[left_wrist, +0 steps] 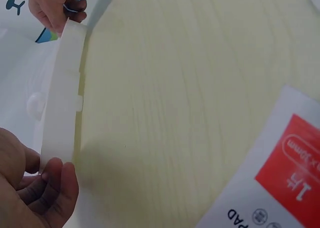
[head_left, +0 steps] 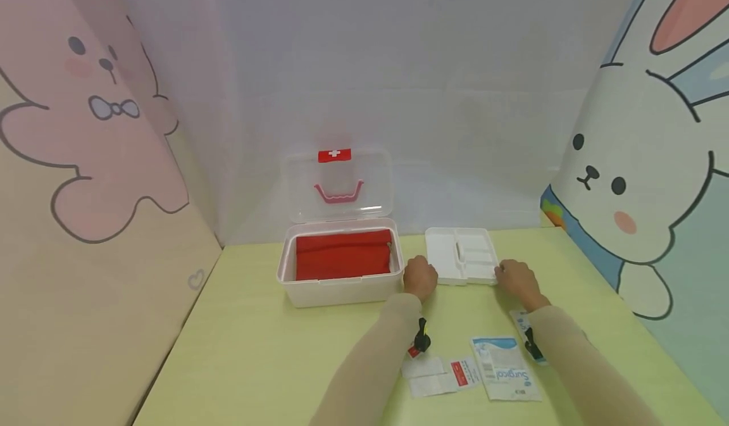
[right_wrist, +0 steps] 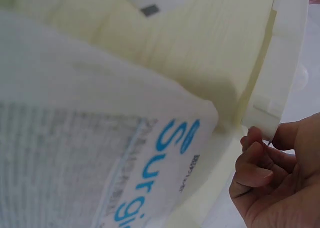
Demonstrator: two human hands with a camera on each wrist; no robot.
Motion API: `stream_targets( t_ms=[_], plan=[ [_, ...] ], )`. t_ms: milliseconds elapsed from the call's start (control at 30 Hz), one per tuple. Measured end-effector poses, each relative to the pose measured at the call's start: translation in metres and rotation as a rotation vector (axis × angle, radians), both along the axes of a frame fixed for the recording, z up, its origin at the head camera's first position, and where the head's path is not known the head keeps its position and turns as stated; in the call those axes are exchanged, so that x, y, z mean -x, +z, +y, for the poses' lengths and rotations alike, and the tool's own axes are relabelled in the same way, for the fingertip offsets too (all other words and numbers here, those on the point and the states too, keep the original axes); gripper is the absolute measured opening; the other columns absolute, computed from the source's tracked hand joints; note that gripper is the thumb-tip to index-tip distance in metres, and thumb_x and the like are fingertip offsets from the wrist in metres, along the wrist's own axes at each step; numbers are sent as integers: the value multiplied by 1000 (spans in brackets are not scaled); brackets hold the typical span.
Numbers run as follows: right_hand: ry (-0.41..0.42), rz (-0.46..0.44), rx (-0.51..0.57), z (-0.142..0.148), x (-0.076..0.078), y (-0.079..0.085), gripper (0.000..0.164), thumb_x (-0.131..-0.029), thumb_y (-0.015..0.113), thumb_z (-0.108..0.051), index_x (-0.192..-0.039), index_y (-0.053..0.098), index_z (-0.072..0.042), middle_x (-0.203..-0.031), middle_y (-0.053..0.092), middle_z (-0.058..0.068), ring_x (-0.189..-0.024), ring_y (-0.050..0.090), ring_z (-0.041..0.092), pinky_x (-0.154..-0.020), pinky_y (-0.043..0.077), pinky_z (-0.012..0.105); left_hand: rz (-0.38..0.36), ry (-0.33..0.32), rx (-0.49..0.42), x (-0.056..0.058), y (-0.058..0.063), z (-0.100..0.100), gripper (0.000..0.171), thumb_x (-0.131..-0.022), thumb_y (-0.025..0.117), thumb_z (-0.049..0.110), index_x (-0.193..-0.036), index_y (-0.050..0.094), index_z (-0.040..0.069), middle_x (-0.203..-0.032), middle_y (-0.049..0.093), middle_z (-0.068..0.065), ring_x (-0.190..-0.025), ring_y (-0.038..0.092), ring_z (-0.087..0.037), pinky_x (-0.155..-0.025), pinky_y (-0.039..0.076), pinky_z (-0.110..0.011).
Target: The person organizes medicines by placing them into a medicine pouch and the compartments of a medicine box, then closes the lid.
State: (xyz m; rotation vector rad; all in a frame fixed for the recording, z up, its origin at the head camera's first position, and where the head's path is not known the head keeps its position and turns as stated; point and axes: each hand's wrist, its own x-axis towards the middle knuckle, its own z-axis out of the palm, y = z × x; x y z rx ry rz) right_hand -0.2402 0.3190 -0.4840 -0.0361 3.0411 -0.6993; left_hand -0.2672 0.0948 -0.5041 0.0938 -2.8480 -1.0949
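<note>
Fingers (left_wrist: 69, 195) of left hand (head_left: 420, 278) pinch 1 end of white tray (head_left: 446, 264); right hand (head_left: 518, 280) pinches the other. Tray is at back of desk (head_left: 239, 331), beside open box (head_left: 342, 293) holding red pouch (head_left: 342, 258); cannot tell if lifted. Blue-and-white packet (head_left: 507, 375) lies nearer.

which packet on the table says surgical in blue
The large white packet just right of the small packet with a red block; no other packet shows that word legibly.
</note>
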Motion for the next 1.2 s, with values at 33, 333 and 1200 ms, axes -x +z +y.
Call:
stream_targets(
  t_ms=[33, 333, 1200],
  plan=[
    [-1, 20, 3, -1, 0, 0, 28, -98, 42, -13, -88, 58, 8, -77, 60, 20, -65, 52, 25, -57, 43, 36, 2, -5, -1, 0, 1, -1, 18, -91, 60, 11, -79, 67, -1, -76, 69, -13, -66, 66, -23, -57, 54, -36],
    [11, 145, -26, -7, 1, 11, 29, -96, 42, -9, -69, 50, 0, -64, 51, 13, -57, 47, 23, -51, 37, 34, 23, -33, -19, 2, 12, -4, 17, -86, 58, 6, -72, 64, 1, -70, 66, -11, -59, 57, -17, -52, 47, -32],
    [-10, 169, -9, 11, -30, 79, 40, -98, 43, -15, -117, 58, 16, -97, 66, 32, -72, 60, 33, -62, 49, 47, 199, -239, -106, -28, 72, -6, 30, -86, 56, 8, -63, 38, 13, -54, 31, 5, -47, 29, -7, -44, 26, -21]
  ],
)
